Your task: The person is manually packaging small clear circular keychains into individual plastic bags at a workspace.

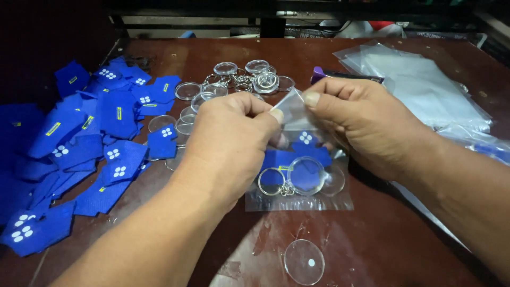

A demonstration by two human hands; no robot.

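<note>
Both hands pinch the top edge of a clear plastic bag (297, 183): the left hand (228, 143) and right hand (366, 125) press thumbs and fingers on it. Below the grip, inside, hang a blue fabric piece (295, 154) and a clear keyring (303, 178); a loose clear disc (304, 261) lies lower.

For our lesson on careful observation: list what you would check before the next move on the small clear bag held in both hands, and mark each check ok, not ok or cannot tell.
1. Left hand grips the top edge of the clear bag: ok.
2. Right hand grips the same edge: ok.
3. Blue fabric piece is inside the bag: ok.
4. Clear round keychain with its ring is inside the bag: ok.
5. Bag mouth closed: cannot tell, the fingers hide it.
6. Loose clear disc lies clear of the bag on the table: ok.
</note>
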